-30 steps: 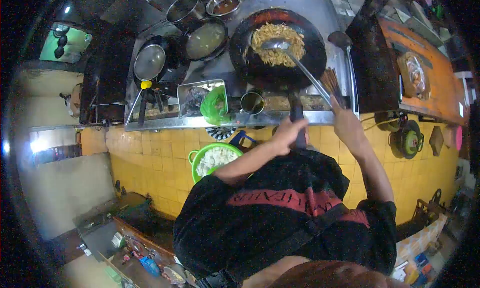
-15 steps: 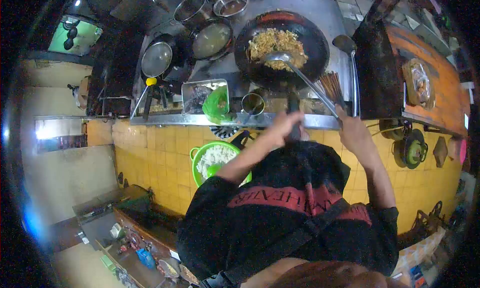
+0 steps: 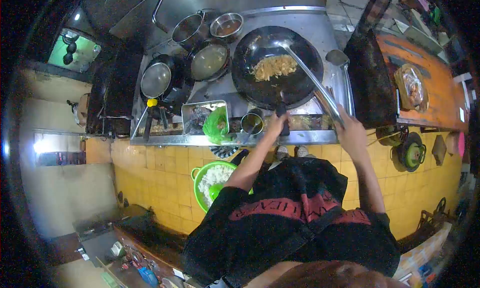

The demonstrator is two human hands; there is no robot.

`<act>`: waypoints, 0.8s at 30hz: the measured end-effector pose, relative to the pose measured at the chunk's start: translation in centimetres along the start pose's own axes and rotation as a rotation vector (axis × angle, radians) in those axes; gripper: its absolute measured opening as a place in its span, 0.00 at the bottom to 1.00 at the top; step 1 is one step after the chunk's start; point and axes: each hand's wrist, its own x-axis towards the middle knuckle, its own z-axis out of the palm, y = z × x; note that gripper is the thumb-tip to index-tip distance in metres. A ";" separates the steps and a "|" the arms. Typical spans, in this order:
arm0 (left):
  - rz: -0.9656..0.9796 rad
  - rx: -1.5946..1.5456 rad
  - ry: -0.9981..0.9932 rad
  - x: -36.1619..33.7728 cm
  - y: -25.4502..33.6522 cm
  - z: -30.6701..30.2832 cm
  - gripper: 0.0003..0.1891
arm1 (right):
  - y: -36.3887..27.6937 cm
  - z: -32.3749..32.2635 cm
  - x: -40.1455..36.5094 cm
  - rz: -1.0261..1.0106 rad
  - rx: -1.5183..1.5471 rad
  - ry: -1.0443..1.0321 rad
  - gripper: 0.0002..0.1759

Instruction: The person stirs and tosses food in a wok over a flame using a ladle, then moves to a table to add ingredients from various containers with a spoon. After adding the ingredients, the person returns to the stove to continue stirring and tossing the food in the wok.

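My left hand (image 3: 279, 124) is wrapped round the handle (image 3: 281, 108) of a big black wok (image 3: 244, 85) on the stove. Browned fried rice (image 3: 274, 68) lies heaped in the middle of the wok. Closed on a long metal ladle (image 3: 314, 79), my right hand (image 3: 351, 134) is beyond the wok's right rim. The ladle's shaft slants across that rim, and its bowl is inside the wok behind the rice. A second ladle (image 3: 350, 88) rests on the stove top to the right.
Left of the wok are a pan of liquid (image 3: 210, 62), a pot (image 3: 188, 29), a strainer (image 3: 156, 80), and a metal tray (image 3: 191, 119) with a green bag (image 3: 216, 124). A cup (image 3: 251, 123) stands near the front edge. A green colander (image 3: 199, 194) holds white rice below.
The rice has shifted from a wide spread into a smaller heap. The ladle's bowl has gone to the far side of it. My left hand has moved slightly left with the wok handle.
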 end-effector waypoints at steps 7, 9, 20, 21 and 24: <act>-0.066 -0.080 0.141 2.5 -0.1 -0.1 0.13 | 0.5 11.2 6.2 0.147 -0.208 -0.076 0.35; 0.001 0.187 0.221 1.2 0.7 -0.3 0.16 | -1.0 7.7 6.1 0.171 -0.152 -0.112 0.35; -0.070 0.249 0.034 -5.5 -4.6 -4.1 0.26 | -2.4 14.9 5.6 0.457 1.132 -0.332 0.14; -0.127 0.179 -0.007 -5.5 -5.9 -4.7 0.25 | -3.8 11.1 5.8 0.647 1.477 -0.418 0.08; -0.274 0.119 -0.062 -6.2 -7.0 -5.8 0.23 | -1.3 12.7 5.1 0.616 1.946 -0.677 0.10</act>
